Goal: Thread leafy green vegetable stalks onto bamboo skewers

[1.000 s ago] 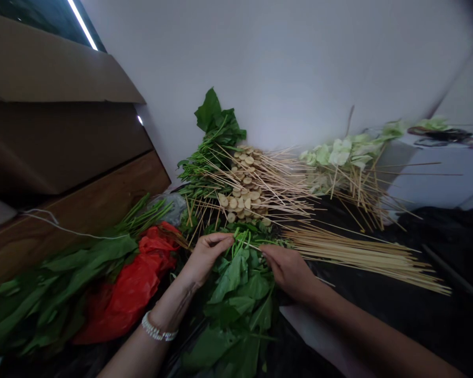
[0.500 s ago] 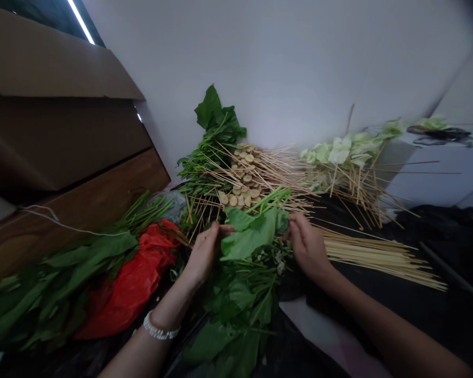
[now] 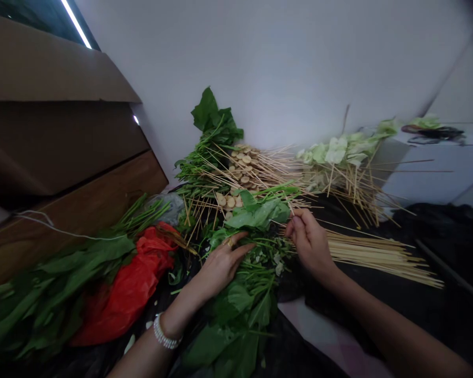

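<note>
My right hand (image 3: 309,244) is closed in a pinch on a thin bamboo skewer (image 3: 290,206). At its fingertips hangs a bunch of leafy greens (image 3: 260,212) with pale green stems; whether the skewer pierces it is hard to see. My left hand (image 3: 223,262), with a beaded bracelet at the wrist, has its thumb and fingers apart. It lies over the loose greens (image 3: 240,296) just below the lifted leaves, holding nothing that I can see. Beside my right hand lies a bundle of plain bamboo skewers (image 3: 382,257).
Skewered pale round slices (image 3: 244,163) are stacked behind the hands, beside skewered greens (image 3: 205,149). Cabbage skewers (image 3: 339,152) lie at the back right. On the left are a red plastic bag (image 3: 134,286), more greens (image 3: 55,294) and a cardboard box (image 3: 63,142).
My left hand has let go of the lifted leaves and moved right and down over the loose greens, its fingers spreading. My right hand stays near its place, the leaves slightly lower.
</note>
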`<state>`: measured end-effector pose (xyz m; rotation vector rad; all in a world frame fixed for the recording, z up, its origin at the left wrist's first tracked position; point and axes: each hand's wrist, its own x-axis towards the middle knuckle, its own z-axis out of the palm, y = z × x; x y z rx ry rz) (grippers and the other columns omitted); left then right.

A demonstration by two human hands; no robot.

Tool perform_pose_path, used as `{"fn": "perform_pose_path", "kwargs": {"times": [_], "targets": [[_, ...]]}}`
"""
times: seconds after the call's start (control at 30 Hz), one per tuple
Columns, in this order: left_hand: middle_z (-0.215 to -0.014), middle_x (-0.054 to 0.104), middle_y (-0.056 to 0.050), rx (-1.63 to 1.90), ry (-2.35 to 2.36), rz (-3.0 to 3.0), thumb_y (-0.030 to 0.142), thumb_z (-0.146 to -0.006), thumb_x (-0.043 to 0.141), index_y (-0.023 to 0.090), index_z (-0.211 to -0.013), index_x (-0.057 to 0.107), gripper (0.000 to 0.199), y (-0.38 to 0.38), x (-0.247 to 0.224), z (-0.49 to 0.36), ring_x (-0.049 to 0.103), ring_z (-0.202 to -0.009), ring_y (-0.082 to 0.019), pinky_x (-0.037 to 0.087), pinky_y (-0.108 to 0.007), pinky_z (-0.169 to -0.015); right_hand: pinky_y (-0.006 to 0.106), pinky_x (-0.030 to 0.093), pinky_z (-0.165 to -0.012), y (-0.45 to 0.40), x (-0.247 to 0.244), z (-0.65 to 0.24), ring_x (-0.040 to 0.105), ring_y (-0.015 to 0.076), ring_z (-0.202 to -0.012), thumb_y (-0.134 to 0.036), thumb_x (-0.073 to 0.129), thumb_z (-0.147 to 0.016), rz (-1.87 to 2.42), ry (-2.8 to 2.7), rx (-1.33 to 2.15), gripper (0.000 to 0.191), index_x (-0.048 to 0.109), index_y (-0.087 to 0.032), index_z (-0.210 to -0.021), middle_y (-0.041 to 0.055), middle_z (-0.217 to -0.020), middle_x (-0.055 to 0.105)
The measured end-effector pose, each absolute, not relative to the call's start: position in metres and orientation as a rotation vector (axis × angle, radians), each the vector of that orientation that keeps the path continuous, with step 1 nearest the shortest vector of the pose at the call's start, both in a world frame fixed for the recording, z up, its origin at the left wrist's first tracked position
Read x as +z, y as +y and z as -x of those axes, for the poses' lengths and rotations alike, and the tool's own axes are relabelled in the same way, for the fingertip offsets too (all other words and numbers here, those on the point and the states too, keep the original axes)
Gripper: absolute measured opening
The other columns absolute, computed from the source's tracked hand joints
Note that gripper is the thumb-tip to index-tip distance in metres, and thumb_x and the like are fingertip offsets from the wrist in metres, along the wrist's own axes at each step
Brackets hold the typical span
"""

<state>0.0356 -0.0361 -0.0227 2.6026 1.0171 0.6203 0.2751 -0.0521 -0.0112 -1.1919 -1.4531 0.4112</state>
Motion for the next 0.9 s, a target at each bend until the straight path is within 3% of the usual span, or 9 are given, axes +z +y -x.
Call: {"fn": "perform_pose_path", "kwargs": {"times": [0.1, 0.27, 0.47, 0.6, 0.67, 0.77, 0.9], "targets": [[-0.138, 0.053, -0.010, 0.553, 1.015, -2.614, 0.015, -0.096, 0.038, 0.030, -0.138, 0.050, 0.046, -0.037, -0.024, -0.037, 0.055, -0.122, -0.023, 0.045, -0.038, -0.101, 0.022, 0.034, -0.050, -0.053, -0.010, -0.274, 0.047, 0.0116, -0.051, -0.032, 0.036, -0.099, 1.196, -1.474, 0.416, 0.019, 0.052, -0.022, -0.096, -0.0036, -0.063, 0.056], [-0.113, 0.066, -0.011, 0.691, 1.085, -2.519, 0.018, -0.095, 0.045, 0.023, -0.124, 0.062, 0.035, -0.032, -0.031, -0.039, 0.062, -0.105, -0.023, 0.049, -0.036, -0.093, 0.023, 0.035, -0.051, -0.055, -0.011, -0.272, 0.048, 0.0123, -0.051, -0.031, 0.036, -0.099, 1.201, -1.508, 0.420, 0.018, 0.051, -0.023, -0.095, -0.0036, -0.063, 0.056], [-0.091, 0.074, -0.008, 1.117, 1.091, -2.158, 0.024, -0.086, 0.062, 0.024, -0.094, 0.077, 0.016, -0.030, -0.027, -0.037, 0.066, -0.088, -0.023, 0.049, -0.033, -0.084, 0.023, 0.034, -0.050, -0.055, -0.012, -0.271, 0.047, 0.0123, -0.051, -0.032, 0.036, -0.100, 1.183, -1.500, 0.435, 0.019, 0.052, -0.023, -0.097, -0.0035, -0.064, 0.056], [-0.089, 0.074, -0.007, 1.478, 1.124, -1.803, 0.028, -0.078, 0.072, 0.023, -0.083, 0.079, 0.009, -0.031, -0.012, -0.033, 0.065, -0.090, -0.022, 0.047, -0.031, -0.088, 0.023, 0.033, -0.048, -0.055, -0.012, -0.272, 0.044, 0.0108, -0.047, -0.034, 0.034, -0.101, 1.173, -1.461, 0.460, 0.020, 0.050, -0.023, -0.098, -0.0037, -0.067, 0.057], [-0.092, 0.074, -0.006, 1.563, 1.131, -1.627, 0.031, -0.077, 0.073, 0.022, -0.087, 0.078, 0.014, -0.031, -0.005, -0.031, 0.065, -0.091, -0.021, 0.048, -0.029, -0.087, 0.024, 0.034, -0.048, -0.055, -0.012, -0.272, 0.044, 0.0106, -0.046, -0.035, 0.033, -0.101, 1.160, -1.442, 0.476, 0.020, 0.049, -0.023, -0.096, -0.0034, -0.068, 0.058], [-0.082, 0.073, -0.003, 1.575, 1.088, -1.354, 0.038, -0.077, 0.074, 0.021, -0.101, 0.075, 0.030, -0.028, 0.000, -0.028, 0.065, -0.076, -0.016, 0.050, -0.025, -0.075, 0.025, 0.036, -0.048, -0.056, -0.012, -0.271, 0.044, 0.0119, -0.044, -0.037, 0.033, -0.101, 1.113, -1.410, 0.547, 0.022, 0.049, -0.024, -0.095, -0.0043, -0.062, 0.055], [-0.074, 0.072, 0.001, 1.529, 0.976, -0.952, 0.038, -0.065, 0.084, 0.021, -0.109, 0.071, 0.049, -0.020, 0.001, -0.024, 0.060, -0.060, -0.008, 0.048, -0.018, -0.058, 0.026, 0.038, -0.047, -0.056, -0.010, -0.271, 0.048, 0.0148, -0.045, -0.038, 0.034, -0.100, 1.077, -1.363, 0.616, 0.021, 0.048, -0.025, -0.093, -0.0063, -0.051, 0.047]]}}
